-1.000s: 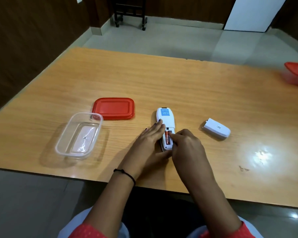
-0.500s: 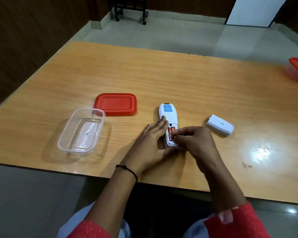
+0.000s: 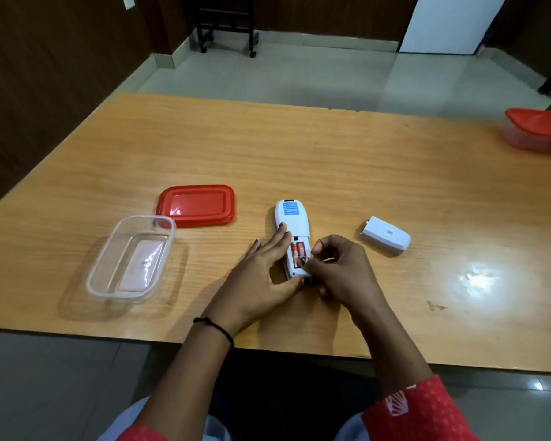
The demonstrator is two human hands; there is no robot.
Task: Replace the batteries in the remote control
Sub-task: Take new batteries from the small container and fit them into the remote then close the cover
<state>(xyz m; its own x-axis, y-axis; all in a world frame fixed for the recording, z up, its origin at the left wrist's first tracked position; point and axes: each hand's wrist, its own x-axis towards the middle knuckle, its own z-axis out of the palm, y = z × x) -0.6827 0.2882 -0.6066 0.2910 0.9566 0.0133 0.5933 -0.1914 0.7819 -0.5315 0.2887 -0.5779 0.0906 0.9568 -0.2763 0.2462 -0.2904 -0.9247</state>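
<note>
A white remote control (image 3: 292, 219) lies face down on the wooden table (image 3: 331, 160), its battery bay uncovered. Two orange batteries (image 3: 297, 251) sit side by side in the bay. My left hand (image 3: 261, 268) rests flat against the remote's left edge, thumb at its near end, holding it in place. My right hand (image 3: 337, 265) is curled at the remote's right side, fingertips pressing on the near end of the right battery. The white battery cover (image 3: 385, 234) lies apart on the table to the right.
An empty clear plastic box (image 3: 131, 257) stands at the left, its red lid (image 3: 197, 205) just behind it. A second red-lidded box (image 3: 536, 128) sits at the table's far right edge. The table's near edge runs under my wrists.
A second battery now lies in the bay beside the first. My right hand has turned and curled, its fingertips shifting to the near end of the bay. My left hand has stayed put.
</note>
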